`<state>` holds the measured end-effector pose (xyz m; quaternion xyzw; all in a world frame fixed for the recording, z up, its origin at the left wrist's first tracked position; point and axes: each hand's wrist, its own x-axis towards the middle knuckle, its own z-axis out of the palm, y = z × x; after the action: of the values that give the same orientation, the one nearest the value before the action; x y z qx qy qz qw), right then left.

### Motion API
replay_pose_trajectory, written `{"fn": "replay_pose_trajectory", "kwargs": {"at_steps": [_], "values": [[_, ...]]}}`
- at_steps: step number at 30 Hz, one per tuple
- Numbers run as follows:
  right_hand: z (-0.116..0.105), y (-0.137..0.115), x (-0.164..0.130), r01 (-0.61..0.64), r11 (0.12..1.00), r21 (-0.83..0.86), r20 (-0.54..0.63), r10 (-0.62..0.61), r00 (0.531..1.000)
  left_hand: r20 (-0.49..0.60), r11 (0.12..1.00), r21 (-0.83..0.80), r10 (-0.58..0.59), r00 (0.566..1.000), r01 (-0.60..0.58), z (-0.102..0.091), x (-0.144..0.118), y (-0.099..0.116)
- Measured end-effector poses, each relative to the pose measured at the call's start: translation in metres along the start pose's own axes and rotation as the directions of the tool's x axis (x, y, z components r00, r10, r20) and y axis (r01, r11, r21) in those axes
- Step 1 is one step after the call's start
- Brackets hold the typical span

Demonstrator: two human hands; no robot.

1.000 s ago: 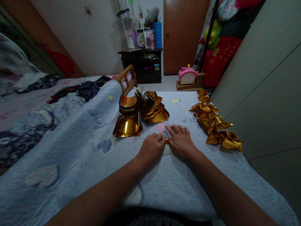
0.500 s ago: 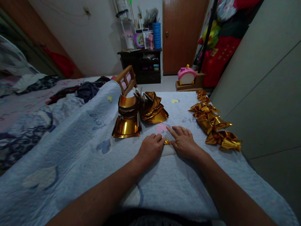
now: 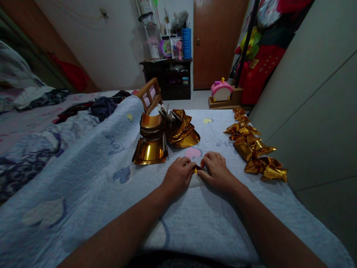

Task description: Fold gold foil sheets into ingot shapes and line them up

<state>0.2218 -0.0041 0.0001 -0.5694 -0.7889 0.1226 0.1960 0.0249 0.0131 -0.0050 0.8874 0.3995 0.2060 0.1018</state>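
Both hands are down on the light blue quilt (image 3: 92, 175), knuckles up, meeting over 1 small piece of gold foil paper (image 3: 197, 170). The left hand (image 3: 178, 176) is curled, fingers bent in, with the thumb and fingertips closed on the left end of the piece. The right hand (image 3: 216, 169) is curled the same way and pinches the right end, so the 2 hands nearly touch. Only a sliver of gold shows between the thumbs; most of the piece is hidden under the fingers, so I can't really tell what shape it's folded into.

Taking that little piece as the landmark: just beyond it on the quilt is a pink heart print (image 3: 193, 152). Farther out and a bit to the left sits a stack of curved gold foil sheets (image 3: 152, 143), fanned out and shiny, with a second fan leaning behind it. A wooden chair back (image 3: 150, 93) pokes up right behind that stack. Off to the right of the piece, well apart from the hands, there's a row of folded gold pieces (image 3: 252, 145) running away along the quilt's right edge, beside a pale cabinet wall (image 3: 312, 96).

Way beyond the piece, past the bed, there's a pink toy house (image 3: 221, 89) on the floor, a dark shelf unit (image 3: 171, 76) loaded with clutter, and a brown door (image 3: 216, 41). Rumpled dark clothes (image 3: 104, 106) lie on the bed far to the left.
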Motion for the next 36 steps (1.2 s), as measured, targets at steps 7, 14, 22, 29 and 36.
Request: {"fn": "replay_pose_trajectory", "kwargs": {"at_steps": [7,14,22,29,36], "values": [[-0.0008,-0.0009,0.0025,0.009,1.000,0.014,0.018,-0.009,1.000,0.025,0.996,-0.068,0.054,0.998,-0.052,-0.0021,0.0038,0.0012],[-0.0018,-0.0006,0.0026,0.022,1.000,-0.021,0.018,-0.021,1.000,0.056,0.998,-0.024,0.058,0.997,-0.057,0.0009,0.0037,0.0003],[-0.0015,-0.0015,0.0022,0.035,0.998,-0.055,0.025,-0.034,0.999,0.029,0.992,0.069,0.102,0.994,-0.103,0.0065,0.0021,-0.0029],[-0.0039,0.0001,0.0026,0.047,0.997,-0.054,0.044,-0.044,0.998,0.058,0.972,0.165,0.157,0.986,-0.165,0.0019,0.0000,0.0017],[-0.0060,0.0001,0.0016,0.061,0.998,-0.027,0.036,-0.060,0.998,0.082,0.944,0.225,0.230,0.970,-0.243,-0.0003,0.0003,0.0038]]}}
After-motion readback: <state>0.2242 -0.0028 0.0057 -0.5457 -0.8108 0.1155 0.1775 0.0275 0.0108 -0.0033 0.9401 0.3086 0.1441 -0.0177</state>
